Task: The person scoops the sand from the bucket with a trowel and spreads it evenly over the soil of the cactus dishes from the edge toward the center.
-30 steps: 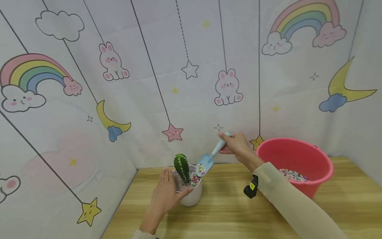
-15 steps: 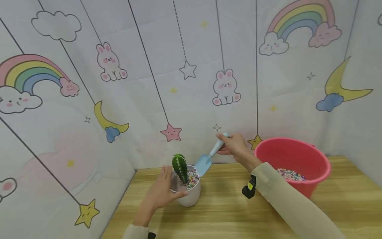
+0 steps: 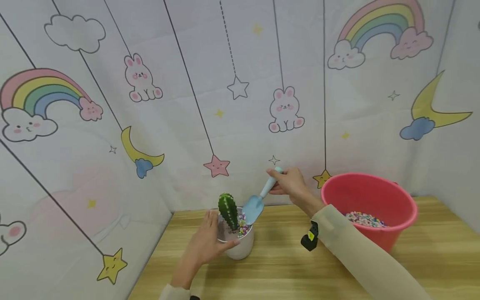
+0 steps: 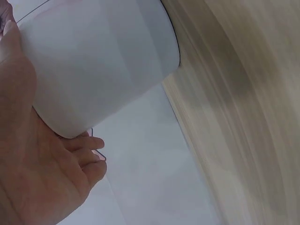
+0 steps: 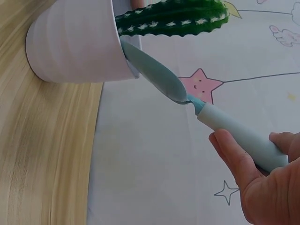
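Observation:
A white flower pot (image 3: 240,248) stands on the table with a green cactus (image 3: 228,211) upright in it. Colourful beads (image 3: 243,228) lie inside on the right of the cactus. My left hand (image 3: 205,242) holds the pot from its left side, thumb along the front rim; in the left wrist view the fingers reach round behind the pot's wall. With my right hand (image 3: 292,183) I grip the handle of a light blue trowel (image 3: 253,209). Its scoop slopes down over the pot's right rim, bare of beads, and the tip dips inside in the right wrist view.
A red bucket (image 3: 405,221) with beads (image 3: 364,219) in it stands on the right of the wooden table (image 3: 285,266), beside my right forearm. A patterned cloth (image 3: 247,137) hangs right behind the table and along its left side.
The beads on the trowel have slid off into the pot. My right hand has moved slightly left, taking the scoop further over the rim. My left hand stays at the pot.

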Motion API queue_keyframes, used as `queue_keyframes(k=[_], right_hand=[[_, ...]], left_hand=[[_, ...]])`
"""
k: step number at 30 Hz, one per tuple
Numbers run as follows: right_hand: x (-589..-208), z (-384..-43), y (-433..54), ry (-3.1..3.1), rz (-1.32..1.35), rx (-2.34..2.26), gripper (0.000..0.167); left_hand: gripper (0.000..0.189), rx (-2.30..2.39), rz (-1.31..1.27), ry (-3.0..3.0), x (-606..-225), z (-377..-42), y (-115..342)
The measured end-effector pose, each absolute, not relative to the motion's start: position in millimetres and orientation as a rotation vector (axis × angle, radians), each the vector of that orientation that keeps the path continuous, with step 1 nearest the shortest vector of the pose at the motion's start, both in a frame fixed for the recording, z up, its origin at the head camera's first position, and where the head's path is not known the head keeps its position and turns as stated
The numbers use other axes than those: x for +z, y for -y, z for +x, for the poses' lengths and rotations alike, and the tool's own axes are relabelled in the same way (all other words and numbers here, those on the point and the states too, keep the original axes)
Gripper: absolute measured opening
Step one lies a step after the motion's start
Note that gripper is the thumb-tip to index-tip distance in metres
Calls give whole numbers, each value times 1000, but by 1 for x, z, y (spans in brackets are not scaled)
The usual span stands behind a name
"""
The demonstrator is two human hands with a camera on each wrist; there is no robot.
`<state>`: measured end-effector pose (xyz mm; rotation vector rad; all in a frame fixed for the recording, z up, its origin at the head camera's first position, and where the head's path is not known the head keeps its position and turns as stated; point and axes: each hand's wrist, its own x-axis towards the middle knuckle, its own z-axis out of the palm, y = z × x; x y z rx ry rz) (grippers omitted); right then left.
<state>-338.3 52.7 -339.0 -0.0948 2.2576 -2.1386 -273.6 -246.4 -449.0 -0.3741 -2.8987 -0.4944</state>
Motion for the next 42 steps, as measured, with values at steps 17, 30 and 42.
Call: queue_keyframes(k=[17, 30, 42], right_hand=[[-328, -324, -39, -2411, -249, -2081, 44], [-315, -322, -61, -2379, -240, -2159, 50], [-290, -317, -110, -2221, -194, -2277, 56]], left_hand=[[129, -400, -257, 2911, -449, -261, 233], [128, -353, -263, 2901, -450, -261, 234], [128, -363, -243, 2902, -450, -260, 233]])
